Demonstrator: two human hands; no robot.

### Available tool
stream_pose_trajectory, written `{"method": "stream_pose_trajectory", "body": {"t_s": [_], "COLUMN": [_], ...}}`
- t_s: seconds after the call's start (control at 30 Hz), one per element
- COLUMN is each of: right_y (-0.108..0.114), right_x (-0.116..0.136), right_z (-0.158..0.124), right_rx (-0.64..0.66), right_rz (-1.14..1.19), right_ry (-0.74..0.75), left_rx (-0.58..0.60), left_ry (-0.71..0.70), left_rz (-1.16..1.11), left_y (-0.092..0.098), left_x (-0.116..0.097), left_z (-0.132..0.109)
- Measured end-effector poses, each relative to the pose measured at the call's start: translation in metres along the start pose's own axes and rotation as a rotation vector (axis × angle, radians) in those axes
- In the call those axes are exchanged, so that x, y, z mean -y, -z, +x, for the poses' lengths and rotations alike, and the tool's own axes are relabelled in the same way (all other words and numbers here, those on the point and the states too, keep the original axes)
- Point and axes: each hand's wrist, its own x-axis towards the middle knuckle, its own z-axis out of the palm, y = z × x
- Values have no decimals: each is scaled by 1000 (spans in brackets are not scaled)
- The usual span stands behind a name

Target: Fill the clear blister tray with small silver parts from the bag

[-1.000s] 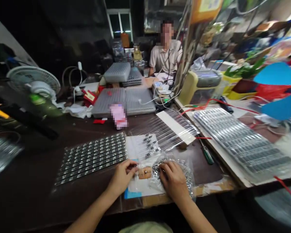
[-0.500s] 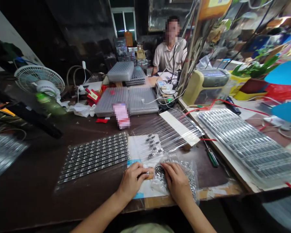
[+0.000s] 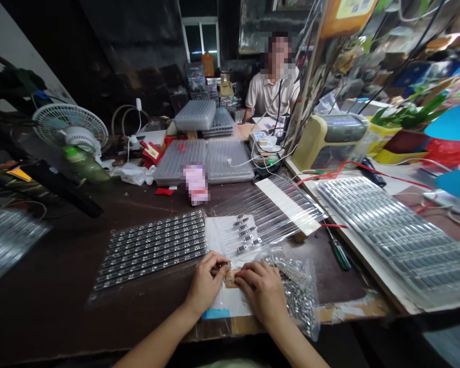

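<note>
My left hand [image 3: 205,281] is closed in a pinch on a small silver metal part [image 3: 225,264]. Close beside it, the fingertips of my right hand [image 3: 264,289] are pressed together at a small orange-brown block [image 3: 231,279]; what they hold is too small to make out. Under and to the right of that hand lies a clear plastic bag of loose shiny metal parts [image 3: 301,296]. Beyond my hands, several small black-and-silver parts [image 3: 248,237] sit in the near end of a clear ribbed tray [image 3: 268,225]. To the left, another clear tray holds rows of such parts [image 3: 153,248].
More filled trays [image 3: 383,230] lie on the raised right-hand surface, with a green-handled screwdriver [image 3: 341,254] beside its edge. Stacked clear trays [image 3: 180,158] and a fan [image 3: 71,128] stand farther back. A person [image 3: 272,92] sits across the table.
My right hand has moved left from the bag of metal parts to the orange-brown block, beside my left hand. The left hand keeps its pinch. The whole view has shifted slightly.
</note>
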Motion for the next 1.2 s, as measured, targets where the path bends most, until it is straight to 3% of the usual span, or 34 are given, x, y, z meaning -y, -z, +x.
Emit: {"method": "stream_pose_trajectory", "body": {"t_s": [0.3, 0.57, 0.73, 0.9, 1.2], "right_y": [-6, 13, 17, 17, 13], "right_x": [3, -37, -38, -34, -40], "right_z": [1, -23, -24, -21, -24], "right_rx": [40, -29, -71, -124, -143], "right_rz": [-52, -319, -248, -169, -99], "right_ry": [29, 162, 93, 60, 66], "left_rx": [-12, 85, 146, 147, 165], "left_ry": [-10, 40, -97, -209, -171], "left_rz": [-18, 44, 121, 206, 167], "left_y": [-3, 1, -9, -20, -20], "left_x": [8, -6, -19, -13, -11], "left_z": [0, 9, 6, -4, -2]}}
